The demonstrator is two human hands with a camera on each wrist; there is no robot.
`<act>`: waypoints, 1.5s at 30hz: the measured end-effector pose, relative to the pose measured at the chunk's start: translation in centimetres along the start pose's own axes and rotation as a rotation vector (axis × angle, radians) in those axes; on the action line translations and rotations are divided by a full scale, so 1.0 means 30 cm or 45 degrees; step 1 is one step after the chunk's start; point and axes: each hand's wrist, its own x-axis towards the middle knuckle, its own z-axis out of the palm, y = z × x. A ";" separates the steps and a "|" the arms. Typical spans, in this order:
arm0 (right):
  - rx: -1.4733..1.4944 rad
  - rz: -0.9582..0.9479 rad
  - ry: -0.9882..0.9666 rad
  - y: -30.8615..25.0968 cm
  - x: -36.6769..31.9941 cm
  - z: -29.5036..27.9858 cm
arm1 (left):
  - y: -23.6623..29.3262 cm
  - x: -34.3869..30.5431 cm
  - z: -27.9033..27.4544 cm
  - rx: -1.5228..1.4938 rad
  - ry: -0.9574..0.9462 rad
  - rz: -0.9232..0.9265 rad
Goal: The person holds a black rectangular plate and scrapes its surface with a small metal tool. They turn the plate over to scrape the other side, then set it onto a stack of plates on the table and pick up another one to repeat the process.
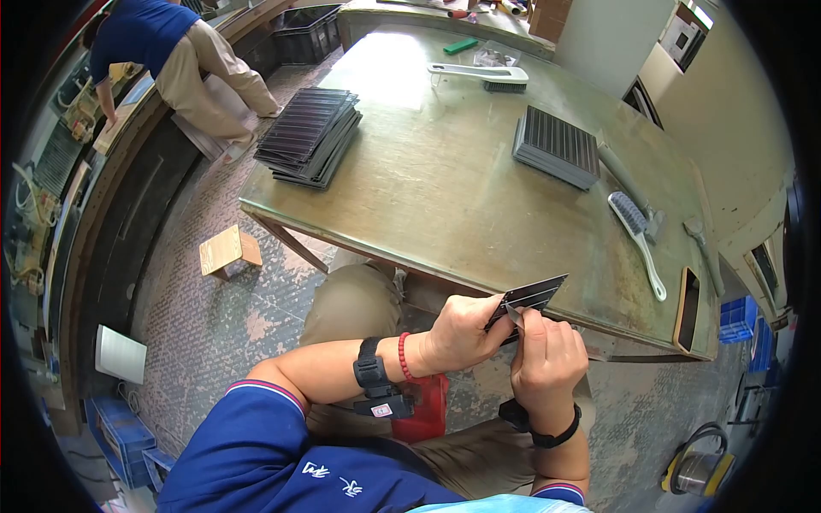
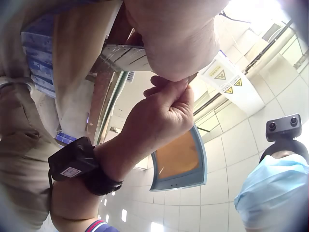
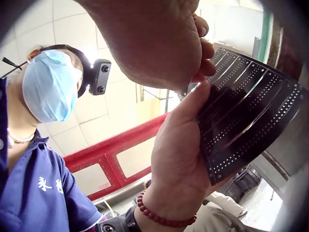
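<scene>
My left hand (image 1: 466, 332) grips a thin black panel (image 1: 540, 292) by one end, just off the table's near edge. In the right wrist view this panel (image 3: 251, 111) shows rows of small pale holes and long slots, with the left thumb (image 3: 193, 101) along its edge. My right hand (image 1: 549, 355) is curled close beside the left, pinching a small thin greyish piece (image 1: 514, 314) against the panel's held end. I cannot tell what this piece is. In the left wrist view the right hand's fingertips (image 2: 181, 89) are partly hidden behind the left hand.
Two stacks of black panels, a looser one (image 1: 310, 137) left and a neat one (image 1: 558, 141) right, stand on the table (image 1: 410, 171). Brushes (image 1: 637, 239) (image 1: 479, 73), a scraper (image 1: 654, 224) and a phone-like dark slab (image 1: 687, 309) lie there too. Another person (image 1: 184, 64) bends at the far left.
</scene>
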 end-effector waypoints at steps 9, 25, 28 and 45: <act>0.046 0.001 -0.063 0.013 -0.012 0.014 | 0.005 -0.001 -0.009 0.085 -0.046 0.032; 0.097 0.072 -0.084 0.054 -0.022 0.018 | 0.017 0.011 -0.023 0.155 -0.022 0.080; 0.108 0.085 -0.077 0.063 -0.029 0.025 | 0.015 0.012 -0.023 0.156 -0.023 0.089; 0.121 0.143 -0.097 0.095 -0.047 0.028 | 0.023 0.011 -0.029 0.151 -0.028 0.097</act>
